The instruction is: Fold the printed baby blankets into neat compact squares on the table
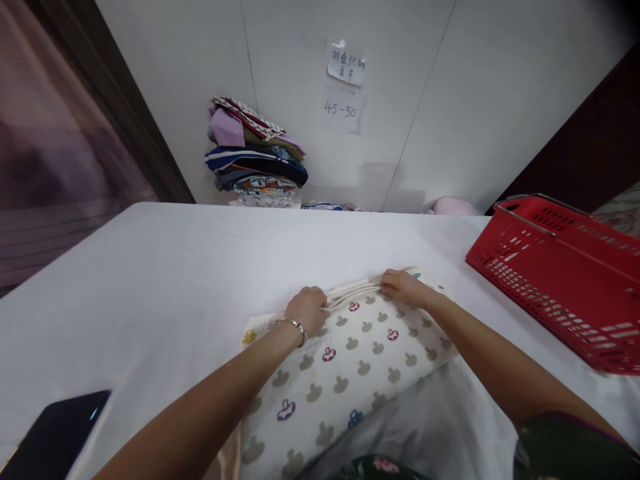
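A folded white cloth (350,373) with grey, red, purple and blue mushroom-like prints lies on the table's near side. Its layered edges run along the far side, tilted up to the right. My left hand (307,311), with a silver bracelet at the wrist, grips those edges left of the middle, fingers curled over them. Further right along the same side, my right hand (404,288) pinches the layers between thumb and fingers. The fingertips of both hands are partly hidden by the cloth.
A red plastic basket (560,280) stands on the white table (190,267) at the right. A dark phone (57,433) lies at the near left. Behind the table is a stack of folded fabrics (257,153). Paper notes (345,87) hang on the wall.
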The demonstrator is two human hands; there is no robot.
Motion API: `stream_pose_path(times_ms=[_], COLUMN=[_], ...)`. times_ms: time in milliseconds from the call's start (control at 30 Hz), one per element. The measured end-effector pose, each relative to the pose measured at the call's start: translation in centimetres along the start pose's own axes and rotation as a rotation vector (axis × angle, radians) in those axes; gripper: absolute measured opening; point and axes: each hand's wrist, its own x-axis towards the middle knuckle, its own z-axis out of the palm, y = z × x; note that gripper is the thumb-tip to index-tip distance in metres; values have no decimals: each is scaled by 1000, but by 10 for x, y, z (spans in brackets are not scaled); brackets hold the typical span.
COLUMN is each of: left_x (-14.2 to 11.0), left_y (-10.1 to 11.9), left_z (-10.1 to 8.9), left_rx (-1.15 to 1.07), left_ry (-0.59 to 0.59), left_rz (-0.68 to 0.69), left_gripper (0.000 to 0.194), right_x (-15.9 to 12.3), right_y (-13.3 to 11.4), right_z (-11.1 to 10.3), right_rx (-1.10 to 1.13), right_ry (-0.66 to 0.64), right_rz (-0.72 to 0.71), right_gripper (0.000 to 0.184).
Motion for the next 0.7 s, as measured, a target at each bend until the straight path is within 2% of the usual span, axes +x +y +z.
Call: stream_pose_path(times_ms=[333,700], left_x=[3,5], left_y=[0,-5], left_z=[-2,0], left_rx=[58,-102], left_ry=[-34,-24], left_rz=[-14,-104], left_gripper=[7,10], right_x=[-3,0], right_y=[0,-7], right_z=[-3,-6], right_rx=[-7,-21], right_ry=[34,47], right_rz=[-25,72], right_gripper=[16,19])
